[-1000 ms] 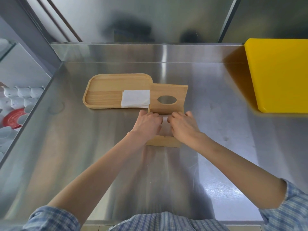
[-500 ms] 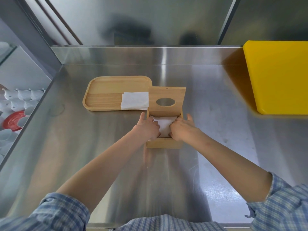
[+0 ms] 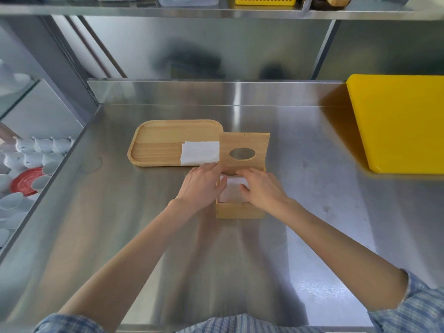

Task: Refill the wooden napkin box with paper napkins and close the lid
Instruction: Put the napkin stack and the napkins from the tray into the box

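Observation:
The wooden napkin box stands in the middle of the steel counter. Its lid, with an oval hole, is tipped up at the far side. White napkins lie inside the box. My left hand rests over the box's left rim, fingers spread on the napkins. My right hand lies flat over the right half, pressing the napkins down. More white napkins lie on the right end of a wooden tray just left of the lid.
A yellow cutting board lies at the right. Beyond the counter's left edge, lower down, sit white cups and a red lid. A shelf with containers runs overhead.
My hands have flattened from gripping at the box's front to lying spread over the napkins, fingers reaching farther in. The camera has tilted up, showing the shelf above.

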